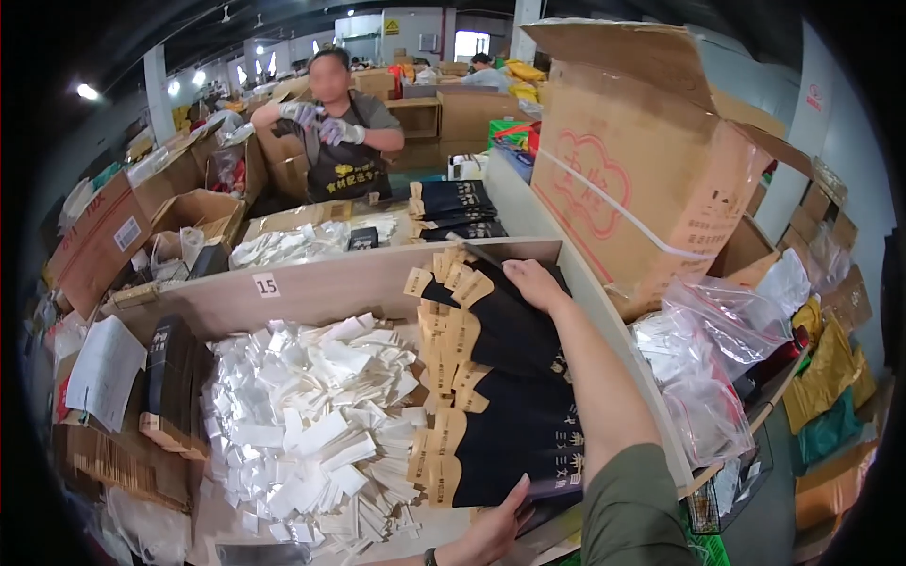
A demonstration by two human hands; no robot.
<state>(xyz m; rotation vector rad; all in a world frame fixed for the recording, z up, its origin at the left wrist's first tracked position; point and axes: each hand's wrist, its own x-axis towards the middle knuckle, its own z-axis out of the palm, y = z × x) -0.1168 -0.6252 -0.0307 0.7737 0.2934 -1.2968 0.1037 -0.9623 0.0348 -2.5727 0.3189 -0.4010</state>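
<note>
Rows of flat black cardboard sleeves with tan, wavy-edged ends lie overlapping along the right side of a wooden-walled work table. At their far end, my right hand is closed on a black sleeve tilted up by the table's back wall. My left hand touches the near edge of the stack, thumb and fingers apart; some of its fingertips are hard to see against the black. Left of the sleeves spreads a large heap of small white paper packets.
A stack of black and tan cartons stands at the left, beside a white sheet. Beyond the right-hand wall are a big cardboard box and clear plastic bags. Across the back wall stands a gloved co-worker.
</note>
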